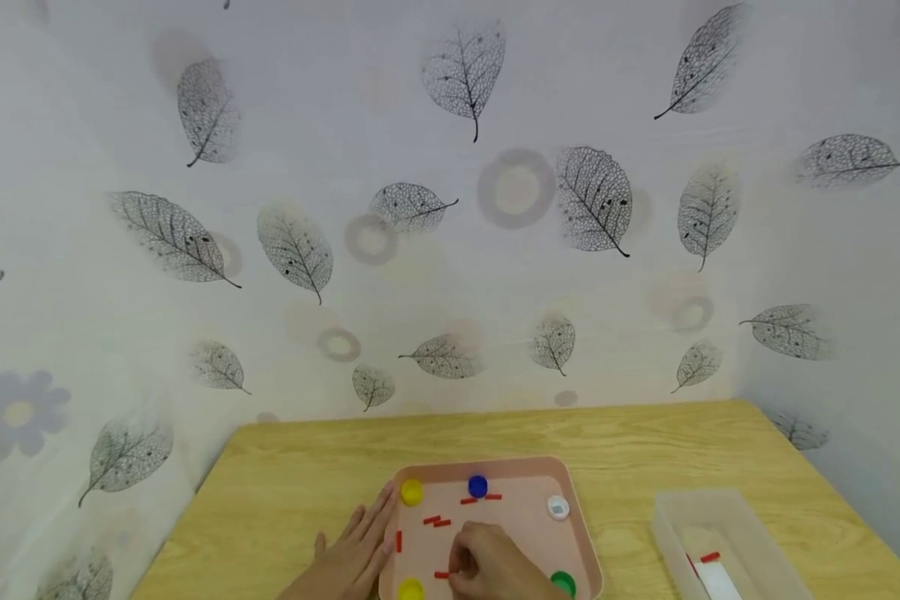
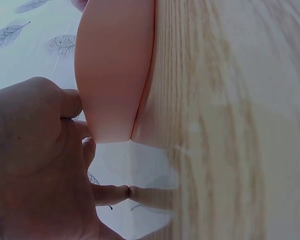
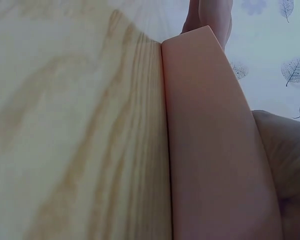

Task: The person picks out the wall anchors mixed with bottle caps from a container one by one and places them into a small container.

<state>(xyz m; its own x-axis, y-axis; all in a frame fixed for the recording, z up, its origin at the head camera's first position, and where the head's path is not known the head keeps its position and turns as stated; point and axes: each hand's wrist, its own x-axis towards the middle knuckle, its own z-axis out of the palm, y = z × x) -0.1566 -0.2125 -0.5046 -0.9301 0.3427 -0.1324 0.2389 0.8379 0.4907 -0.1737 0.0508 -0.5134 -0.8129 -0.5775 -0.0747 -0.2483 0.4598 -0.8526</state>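
A pink tray (image 1: 510,533) lies on the wooden table, holding round bottle-cap-like pieces and several short red sticks (image 1: 432,520). My left hand (image 1: 352,554) rests along its left side, fingers straight; in the left wrist view fingers of the left hand (image 2: 40,160) reach the tray wall (image 2: 115,70). Over the tray's front part, my right hand (image 1: 495,560) has curled fingers, thumb and index tips pinched at a red stick (image 1: 442,575); the hand hides part of it. The right wrist view shows the right hand (image 3: 287,170) partly behind the tray wall (image 3: 215,135).
In the tray sit yellow caps (image 1: 412,492) at the left corners, a blue cap (image 1: 477,486) at the back, a white cap (image 1: 558,507) at right and a green cap (image 1: 563,582) by my right wrist. A translucent box (image 1: 750,533) with a red stick (image 1: 710,556) stands right.
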